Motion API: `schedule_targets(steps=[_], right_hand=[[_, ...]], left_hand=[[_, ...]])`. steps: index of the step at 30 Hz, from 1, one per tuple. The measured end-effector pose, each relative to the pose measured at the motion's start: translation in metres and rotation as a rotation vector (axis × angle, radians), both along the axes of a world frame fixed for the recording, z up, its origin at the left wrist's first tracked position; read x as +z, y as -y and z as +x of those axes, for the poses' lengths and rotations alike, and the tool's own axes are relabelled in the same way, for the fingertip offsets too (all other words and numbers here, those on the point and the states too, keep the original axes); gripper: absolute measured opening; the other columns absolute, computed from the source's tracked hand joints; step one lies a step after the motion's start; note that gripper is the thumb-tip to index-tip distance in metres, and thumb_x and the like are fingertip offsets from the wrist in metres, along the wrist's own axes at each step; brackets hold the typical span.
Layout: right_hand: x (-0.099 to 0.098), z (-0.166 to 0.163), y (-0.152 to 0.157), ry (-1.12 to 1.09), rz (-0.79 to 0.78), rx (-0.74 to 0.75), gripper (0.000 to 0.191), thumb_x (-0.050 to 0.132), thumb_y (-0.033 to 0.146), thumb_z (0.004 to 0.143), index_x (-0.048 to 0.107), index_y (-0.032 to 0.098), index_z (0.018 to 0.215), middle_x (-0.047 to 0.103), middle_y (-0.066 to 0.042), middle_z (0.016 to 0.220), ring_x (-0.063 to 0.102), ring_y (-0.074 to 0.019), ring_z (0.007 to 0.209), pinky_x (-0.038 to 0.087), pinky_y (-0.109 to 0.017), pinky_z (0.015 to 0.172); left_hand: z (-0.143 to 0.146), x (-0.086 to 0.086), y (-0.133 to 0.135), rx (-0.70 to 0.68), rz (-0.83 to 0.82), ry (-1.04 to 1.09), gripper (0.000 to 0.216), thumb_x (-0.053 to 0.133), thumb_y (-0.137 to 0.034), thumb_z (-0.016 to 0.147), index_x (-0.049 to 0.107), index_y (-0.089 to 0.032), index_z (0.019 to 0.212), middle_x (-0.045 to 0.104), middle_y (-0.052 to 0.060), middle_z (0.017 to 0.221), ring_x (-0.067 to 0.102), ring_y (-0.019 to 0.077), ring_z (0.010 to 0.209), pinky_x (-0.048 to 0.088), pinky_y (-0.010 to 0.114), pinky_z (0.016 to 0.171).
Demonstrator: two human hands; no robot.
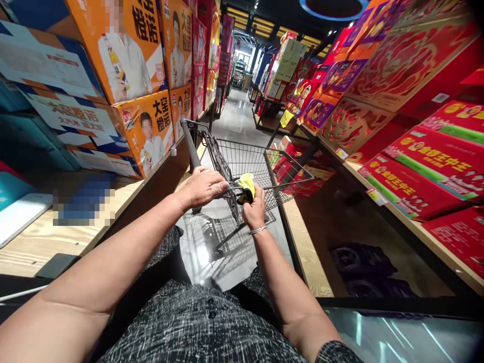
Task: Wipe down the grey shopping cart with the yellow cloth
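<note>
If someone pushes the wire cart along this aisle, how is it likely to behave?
Probably light: the wire cart looks empty. It would likely roll easily over the glossy floor. The left hand on its rim and the right hand, pressing a yellow cloth to it, should keep it steady.

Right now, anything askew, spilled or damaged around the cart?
Nothing spilled or broken. One oddity: the right hand presses a crumpled yellow cloth onto the rim of the grey wire shopping cart, an unusual place for a cloth. The left hand grips the rim beside it.
</note>
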State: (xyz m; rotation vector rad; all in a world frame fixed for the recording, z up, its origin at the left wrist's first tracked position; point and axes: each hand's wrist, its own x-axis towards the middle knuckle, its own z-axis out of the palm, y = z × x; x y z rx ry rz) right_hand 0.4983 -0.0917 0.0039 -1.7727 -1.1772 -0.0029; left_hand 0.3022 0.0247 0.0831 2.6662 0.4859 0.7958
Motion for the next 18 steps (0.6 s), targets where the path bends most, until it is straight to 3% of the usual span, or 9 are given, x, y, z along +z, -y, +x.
schedule_targets(steps=[2,7,10,13,15,18], right_hand=[[-0.001,-0.017,-0.003,0.012,0.022,-0.019,0.07,0.047,0.014,0.077,0.043,0.019,0.147,0.05,-0.017,0.138,0.046,-0.0297,0.134,0.036,-0.053,0.117],[0.005,-0.072,-0.008,0.179,0.07,-0.049,0.081,0.046,0.011,0.084,0.025,0.02,0.161,0.043,-0.022,0.148,0.035,-0.0343,0.144,0.031,-0.062,0.118],[0.015,-0.097,-0.018,0.41,-0.018,0.135,0.072,0.05,0.01,0.087,0.04,0.028,0.155,0.048,-0.015,0.148,0.032,-0.0323,0.147,0.03,-0.06,0.122],[0.022,-0.104,-0.032,0.616,-0.127,0.352,0.056,0.049,0.014,0.095,0.054,0.041,0.144,0.051,0.0,0.15,0.03,-0.0267,0.148,0.026,-0.055,0.126],[0.021,-0.097,-0.038,0.67,-0.155,0.416,0.051,0.047,0.018,0.1,0.058,0.046,0.141,0.053,0.004,0.15,0.03,-0.025,0.148,0.027,-0.053,0.126],[0.013,-0.073,-0.036,0.661,-0.146,0.396,0.048,0.05,0.019,0.099,0.062,0.047,0.137,0.057,0.001,0.146,0.036,-0.0274,0.144,0.034,-0.054,0.12]], left_hand=[[-0.003,0.0,-0.003,0.042,-0.013,-0.026,0.073,0.018,-0.069,0.102,0.075,-0.024,0.094,0.078,0.005,0.097,0.069,0.0249,0.099,0.029,0.054,0.112],[-0.012,-0.001,-0.027,0.062,-0.13,0.071,0.101,-0.003,-0.084,0.091,0.076,-0.022,0.104,0.079,0.007,0.096,0.07,0.029,0.105,0.03,0.056,0.116],[-0.018,-0.001,-0.043,0.015,-0.367,0.206,0.118,0.005,-0.102,0.074,0.075,-0.015,0.109,0.077,0.015,0.098,0.071,0.0336,0.101,0.046,0.055,0.106],[-0.028,-0.002,-0.057,-0.064,-0.594,0.259,0.123,0.006,-0.105,0.069,0.073,-0.012,0.113,0.077,0.018,0.099,0.073,0.033,0.091,0.058,0.047,0.085],[-0.035,0.0,-0.065,-0.08,-0.591,0.233,0.116,0.003,-0.1,0.077,0.075,-0.014,0.107,0.077,0.017,0.1,0.073,0.0303,0.091,0.058,0.043,0.084],[-0.042,0.004,-0.076,-0.071,-0.394,0.143,0.093,0.02,-0.091,0.088,0.077,-0.018,0.081,0.078,0.01,0.089,0.07,0.0243,0.088,0.05,0.045,0.105]])
